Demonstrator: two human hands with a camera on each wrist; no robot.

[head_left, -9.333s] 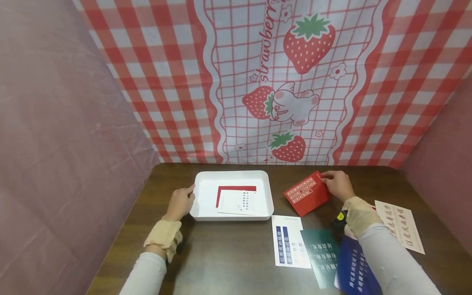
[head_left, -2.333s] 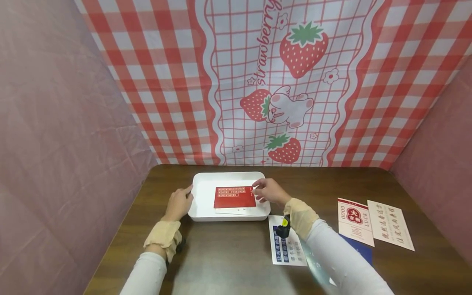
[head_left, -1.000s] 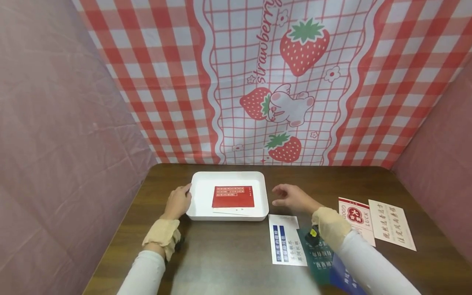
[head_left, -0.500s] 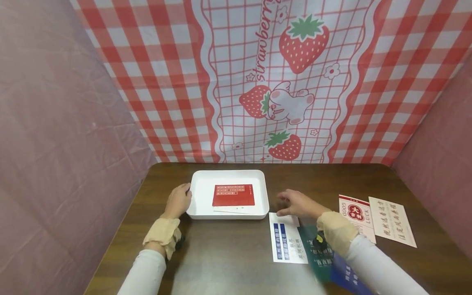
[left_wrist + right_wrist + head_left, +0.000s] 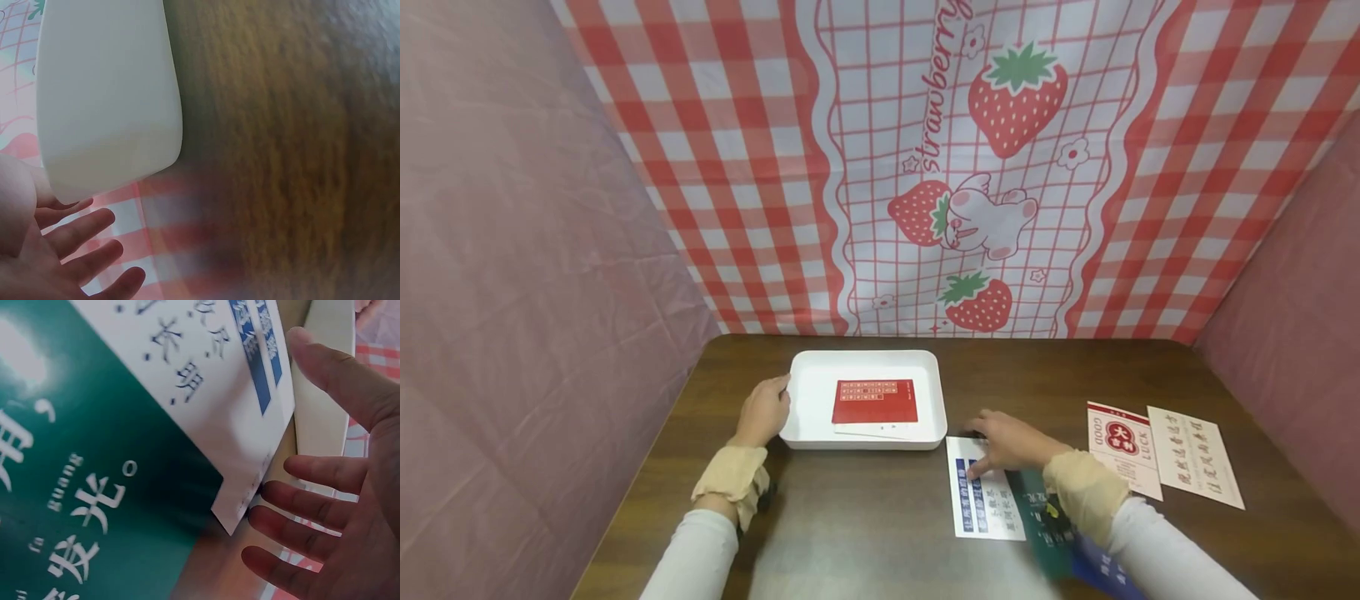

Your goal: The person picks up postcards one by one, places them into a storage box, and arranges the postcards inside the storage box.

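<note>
My left hand (image 5: pixel 765 412) rests against the left end of the white tray (image 5: pixel 865 445); in the left wrist view its fingers are spread by the tray's corner. Inside the tray lies a red card (image 5: pixel 876 410) with small printed squares, over a white card whose lower edge shows. My right hand (image 5: pixel 1011 442) is over the upper part of a white card (image 5: pixel 988 521) with blue text bands. Its thumb and fingers are apart in the right wrist view, at that card's edge. A green card (image 5: pixel 131 456) lies partly under the white one.
A blue card (image 5: pixel 1099 567) lies partly beneath the right forearm. Farther right are a cream card with a red "GOOD LUCK" print (image 5: pixel 1122 450) and a beige lettered card (image 5: pixel 1197 458). A strawberry-print cloth (image 5: pixel 992 192) hangs behind the table (image 5: pixel 842 517).
The red card went from the right hand into the tray, where the hand let it go. The right hand has since moved right and down to the white card. The left hand stays by the tray.
</note>
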